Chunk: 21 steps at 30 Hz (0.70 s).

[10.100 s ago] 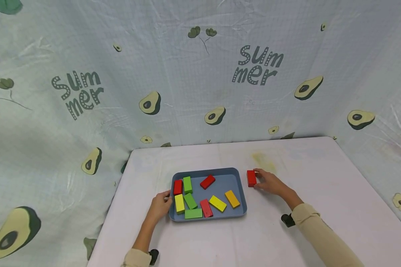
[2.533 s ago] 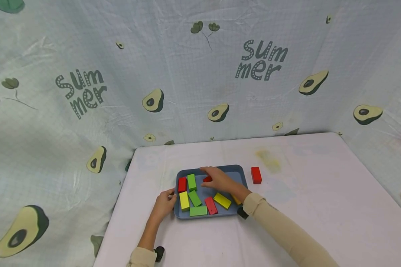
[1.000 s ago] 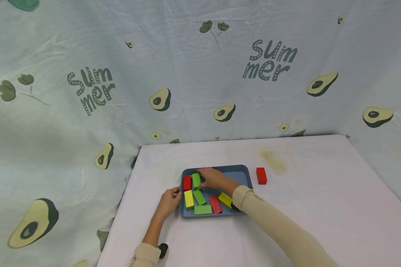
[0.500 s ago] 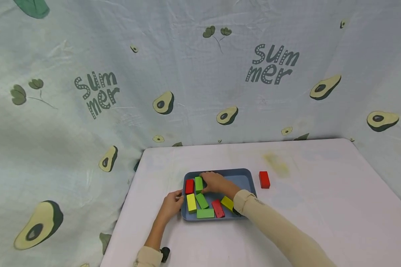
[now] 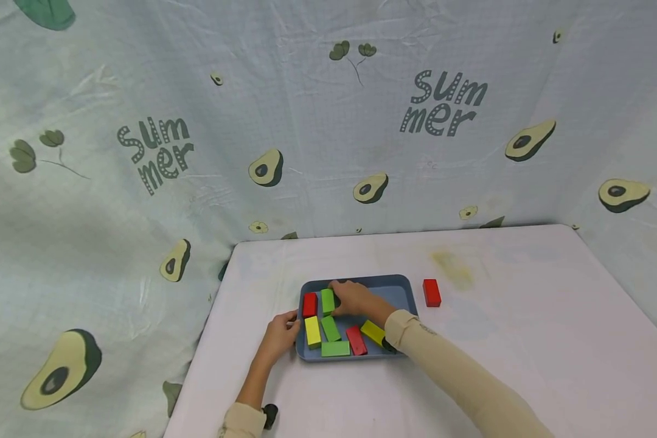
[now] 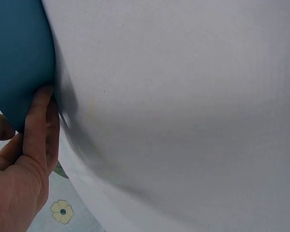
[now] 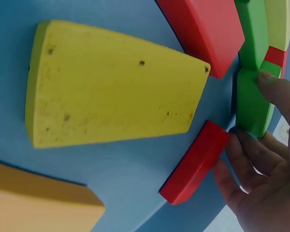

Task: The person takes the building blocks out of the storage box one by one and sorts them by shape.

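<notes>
A blue-grey tray (image 5: pixel 385 281) holds several coloured wooden blocks. At its left side my left hand (image 5: pixel 279 336) grips the rim; the left wrist view shows the fingers against the tray's wall (image 6: pixel 21 48). My right hand (image 5: pixel 354 299) reaches into the tray and pinches a green block (image 5: pixel 327 301) by its two ends, thumb at the near end. Left of that block stands a red block (image 5: pixel 309 305). Close to my right fingers lies another red block (image 7: pixel 195 164), hidden from the head view by the hand.
Also in the tray are a yellow block (image 5: pixel 312 332), green blocks (image 5: pixel 331 328), a red block (image 5: pixel 356 340), a second yellow block (image 5: pixel 372 332) and an orange block (image 7: pixel 38 205). One red block (image 5: pixel 431 292) sits on the white table (image 5: pixel 504 316), right of the tray.
My right hand let go of the red block right of the tray, moved left into the tray and took hold of the green block, which has shifted slightly right. My left hand stays at the rim.
</notes>
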Available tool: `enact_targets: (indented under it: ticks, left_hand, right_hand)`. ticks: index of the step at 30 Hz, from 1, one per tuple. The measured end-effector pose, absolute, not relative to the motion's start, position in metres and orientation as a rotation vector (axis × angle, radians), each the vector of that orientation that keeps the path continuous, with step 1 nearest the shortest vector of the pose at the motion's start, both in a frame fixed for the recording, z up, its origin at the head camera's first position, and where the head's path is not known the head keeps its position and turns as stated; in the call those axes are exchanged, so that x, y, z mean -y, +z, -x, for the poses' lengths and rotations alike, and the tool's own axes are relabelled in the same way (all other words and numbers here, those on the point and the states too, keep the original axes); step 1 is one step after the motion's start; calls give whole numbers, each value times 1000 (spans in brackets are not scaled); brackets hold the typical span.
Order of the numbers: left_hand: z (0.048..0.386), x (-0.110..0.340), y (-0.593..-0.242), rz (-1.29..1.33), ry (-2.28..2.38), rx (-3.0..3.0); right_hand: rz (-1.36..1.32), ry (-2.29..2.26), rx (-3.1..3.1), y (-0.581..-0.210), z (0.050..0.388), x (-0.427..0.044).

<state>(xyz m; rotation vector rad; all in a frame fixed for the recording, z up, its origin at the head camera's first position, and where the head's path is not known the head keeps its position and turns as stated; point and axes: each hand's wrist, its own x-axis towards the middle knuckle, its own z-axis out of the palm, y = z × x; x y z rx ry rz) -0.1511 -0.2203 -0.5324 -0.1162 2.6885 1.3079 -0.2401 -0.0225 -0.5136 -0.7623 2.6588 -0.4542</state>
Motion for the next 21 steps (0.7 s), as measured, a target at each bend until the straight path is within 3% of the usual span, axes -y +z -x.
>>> enact_targets:
  ticks: [21]
  left_hand:
    - [152, 218, -531, 116, 1301, -2697]
  right_hand:
    - [784, -543, -2639, -496, 238, -1]
